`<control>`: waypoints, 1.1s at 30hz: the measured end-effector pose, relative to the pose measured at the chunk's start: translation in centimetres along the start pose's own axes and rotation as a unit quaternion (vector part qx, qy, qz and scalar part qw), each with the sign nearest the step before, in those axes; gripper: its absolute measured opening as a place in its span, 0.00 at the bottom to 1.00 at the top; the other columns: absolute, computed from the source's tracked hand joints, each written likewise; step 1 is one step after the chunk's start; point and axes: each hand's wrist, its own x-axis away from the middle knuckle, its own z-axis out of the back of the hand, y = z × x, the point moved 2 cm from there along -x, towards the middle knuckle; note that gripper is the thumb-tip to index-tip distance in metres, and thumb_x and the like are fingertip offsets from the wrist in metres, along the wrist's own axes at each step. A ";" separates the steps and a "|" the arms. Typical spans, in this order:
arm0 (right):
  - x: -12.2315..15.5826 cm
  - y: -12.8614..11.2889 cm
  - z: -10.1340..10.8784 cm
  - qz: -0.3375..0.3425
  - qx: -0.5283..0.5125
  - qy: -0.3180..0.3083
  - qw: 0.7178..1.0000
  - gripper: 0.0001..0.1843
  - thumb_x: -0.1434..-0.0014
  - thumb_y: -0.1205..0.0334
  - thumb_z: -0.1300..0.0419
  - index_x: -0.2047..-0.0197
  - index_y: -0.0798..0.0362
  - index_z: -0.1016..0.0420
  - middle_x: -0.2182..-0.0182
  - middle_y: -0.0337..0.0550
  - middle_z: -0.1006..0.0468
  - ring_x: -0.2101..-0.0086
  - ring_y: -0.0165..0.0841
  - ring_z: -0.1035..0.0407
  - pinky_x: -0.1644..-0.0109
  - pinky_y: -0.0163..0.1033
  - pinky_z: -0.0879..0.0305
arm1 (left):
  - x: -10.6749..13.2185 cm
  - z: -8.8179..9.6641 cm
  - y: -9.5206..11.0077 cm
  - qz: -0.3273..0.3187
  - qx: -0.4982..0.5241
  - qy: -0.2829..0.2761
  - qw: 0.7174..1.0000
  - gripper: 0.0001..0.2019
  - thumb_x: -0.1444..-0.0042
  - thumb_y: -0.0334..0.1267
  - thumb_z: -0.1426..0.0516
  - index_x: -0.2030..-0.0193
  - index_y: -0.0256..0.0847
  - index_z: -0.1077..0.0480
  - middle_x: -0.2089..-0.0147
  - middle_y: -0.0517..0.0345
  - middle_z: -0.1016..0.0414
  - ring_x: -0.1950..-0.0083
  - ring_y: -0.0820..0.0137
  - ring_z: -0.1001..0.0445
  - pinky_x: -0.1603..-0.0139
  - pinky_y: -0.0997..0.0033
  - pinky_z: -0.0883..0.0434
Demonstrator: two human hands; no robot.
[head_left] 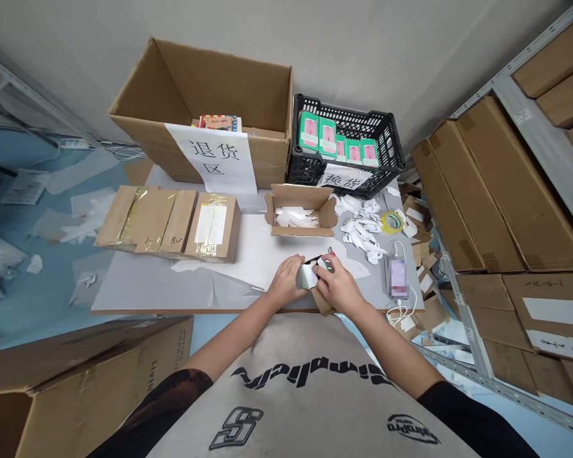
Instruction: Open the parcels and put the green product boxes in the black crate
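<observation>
Close to the table's front edge, my left hand (287, 280) is wrapped round the left side of a small white and green box (308, 276). At the box's upper right, my right hand (335, 282) has its fingers bent over a white flap; part of the box is hidden by them. Brown cardboard (321, 301) shows just beneath the box, below my hands. Beyond them stands an open small carton (302, 232) with white paper pieces inside.
Taped cartons (172, 219) stand at the left. Behind are a large open carton (262, 159) and a black crate (390, 156) holding green and pink boxes. Crumpled white paper (363, 232), a tape roll (392, 222) and a phone (397, 277) lie at right. A metal shelf with cartons (516, 191) flanks the table.
</observation>
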 end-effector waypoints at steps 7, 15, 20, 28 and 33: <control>-0.8 0.6 0.4 -0.043 0.089 -0.023 0.995 0.14 0.37 0.62 0.46 0.54 0.50 0.21 0.39 0.51 0.34 0.55 0.41 0.29 0.53 0.45 0.29 | 1.2 -0.6 0.1 -0.001 0.044 0.009 0.999 0.34 0.48 0.45 0.37 0.35 0.42 0.41 0.41 0.45 0.29 0.39 0.54 0.29 0.37 0.51 0.31; -2.1 -0.6 0.3 -0.025 0.155 -0.121 0.980 0.18 0.48 0.56 0.35 0.53 0.51 0.19 0.36 0.50 0.35 0.45 0.54 0.39 0.48 0.55 0.35 | 1.7 -1.3 0.4 0.017 0.066 -0.012 0.998 0.32 0.47 0.43 0.38 0.36 0.43 0.39 0.39 0.46 0.30 0.36 0.54 0.32 0.33 0.48 0.35; -2.3 -1.6 -0.5 -0.006 0.202 -0.127 0.971 0.14 0.44 0.69 0.40 0.56 0.52 0.18 0.36 0.54 0.35 0.38 0.58 0.46 0.42 0.61 0.44 | 2.0 -1.7 0.7 -0.007 0.061 0.002 0.998 0.30 0.46 0.43 0.40 0.36 0.42 0.39 0.38 0.44 0.30 0.35 0.54 0.33 0.33 0.47 0.36; -1.7 -1.1 -1.0 0.020 0.205 -0.100 0.974 0.13 0.43 0.72 0.41 0.58 0.54 0.17 0.35 0.52 0.35 0.34 0.56 0.51 0.38 0.60 0.47 | 2.5 -2.5 0.9 -0.013 0.036 0.017 0.999 0.28 0.45 0.39 0.43 0.36 0.41 0.39 0.38 0.43 0.30 0.35 0.54 0.32 0.35 0.47 0.35; -0.8 -0.7 -0.8 0.030 0.185 -0.103 0.977 0.15 0.41 0.74 0.46 0.56 0.56 0.20 0.34 0.51 0.36 0.33 0.54 0.51 0.38 0.57 0.43 | 2.8 -3.1 1.0 -0.026 0.031 0.012 0.999 0.28 0.45 0.37 0.43 0.36 0.42 0.39 0.36 0.45 0.31 0.35 0.53 0.33 0.35 0.46 0.35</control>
